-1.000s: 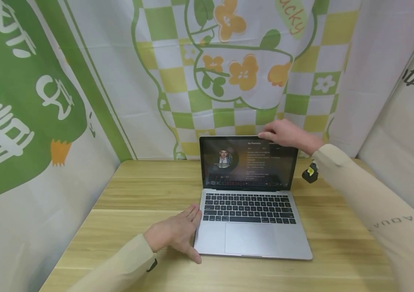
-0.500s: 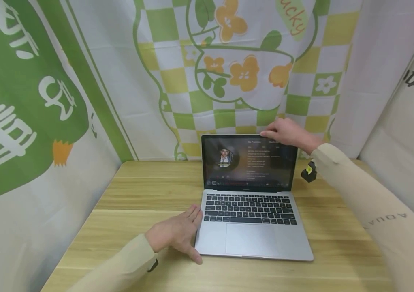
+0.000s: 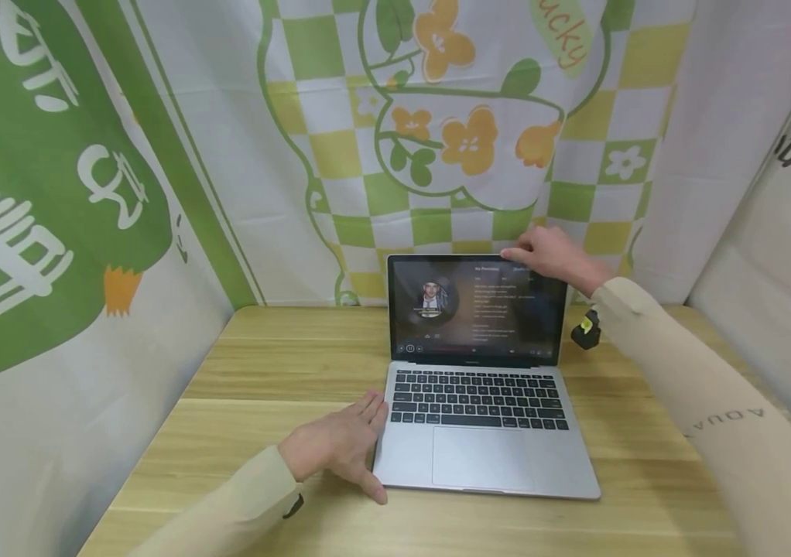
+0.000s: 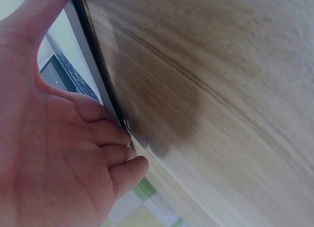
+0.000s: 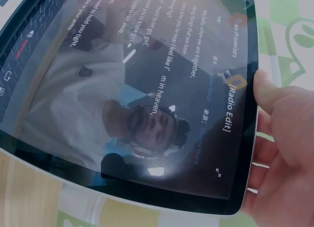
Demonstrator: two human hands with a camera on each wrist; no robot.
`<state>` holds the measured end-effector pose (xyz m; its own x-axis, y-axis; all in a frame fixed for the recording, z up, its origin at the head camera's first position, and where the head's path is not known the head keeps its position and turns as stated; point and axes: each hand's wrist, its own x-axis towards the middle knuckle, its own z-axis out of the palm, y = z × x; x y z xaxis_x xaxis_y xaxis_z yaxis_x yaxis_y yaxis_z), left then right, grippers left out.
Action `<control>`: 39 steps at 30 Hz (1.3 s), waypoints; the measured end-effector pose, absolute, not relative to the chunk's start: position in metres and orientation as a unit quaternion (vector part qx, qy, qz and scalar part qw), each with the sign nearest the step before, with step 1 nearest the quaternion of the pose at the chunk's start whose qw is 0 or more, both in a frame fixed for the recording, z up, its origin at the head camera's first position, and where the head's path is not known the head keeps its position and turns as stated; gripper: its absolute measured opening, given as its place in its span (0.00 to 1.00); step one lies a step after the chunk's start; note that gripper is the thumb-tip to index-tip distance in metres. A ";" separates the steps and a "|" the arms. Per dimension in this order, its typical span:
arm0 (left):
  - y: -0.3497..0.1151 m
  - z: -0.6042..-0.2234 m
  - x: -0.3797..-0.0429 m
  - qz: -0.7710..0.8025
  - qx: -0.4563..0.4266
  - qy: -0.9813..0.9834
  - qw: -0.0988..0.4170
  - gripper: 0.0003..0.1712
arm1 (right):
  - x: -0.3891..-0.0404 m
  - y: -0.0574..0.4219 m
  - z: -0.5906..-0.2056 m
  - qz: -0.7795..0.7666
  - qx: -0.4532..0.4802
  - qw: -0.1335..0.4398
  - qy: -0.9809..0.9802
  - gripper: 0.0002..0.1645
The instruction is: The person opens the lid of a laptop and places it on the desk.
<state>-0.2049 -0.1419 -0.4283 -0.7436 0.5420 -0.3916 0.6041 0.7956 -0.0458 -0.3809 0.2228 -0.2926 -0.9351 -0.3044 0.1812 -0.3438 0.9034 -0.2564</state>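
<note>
An opened silver laptop point(image 3: 388, 449) rests on the wooden table, its black keys facing me. Its lit screen point(image 3: 475, 333) shows a music player with lyrics, also large in the right wrist view point(image 5: 191, 114) with a person's reflection. My right hand point(image 3: 554, 254) pinches the lid's top edge near its right corner; the thumb point(image 5: 267, 92) lies on the front bezel and the fingers go behind. Along the laptop's left side lies my left hand point(image 3: 340, 442), fingers extended against the base and thumb spread at the front corner. In the left wrist view its palm point(image 4: 59, 158) faces the camera.
The light wooden table point(image 3: 284, 348) reaches back to a patterned curtain point(image 3: 430, 220) close behind the lid. Printed cloth hangs at the left point(image 3: 33, 193) and a white cloth point(image 3: 772, 255) at the right. A small black device point(image 3: 587, 330) sits at my right wrist.
The lid has tilted slightly further back, and its screen looks taller in the head view. My right hand has gone back with it; the left hand has stayed at the base.
</note>
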 end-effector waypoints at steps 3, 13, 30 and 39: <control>-0.142 -0.428 -0.205 -0.086 0.309 0.930 0.181 0.80 | -0.383 0.226 -0.294 0.153 0.157 0.070 -0.973 0.32; -0.142 -0.428 -0.205 -0.087 0.314 0.929 0.176 0.80 | -0.393 0.233 -0.307 0.169 0.126 0.076 -0.974 0.33; -0.142 -0.428 -0.204 -0.080 0.306 0.931 0.184 0.80 | -0.406 0.239 -0.330 0.210 0.111 0.106 -0.966 0.33; -0.143 -0.430 -0.205 -0.079 0.308 0.930 0.182 0.80 | -0.412 0.245 -0.342 0.239 0.132 0.134 -0.953 0.31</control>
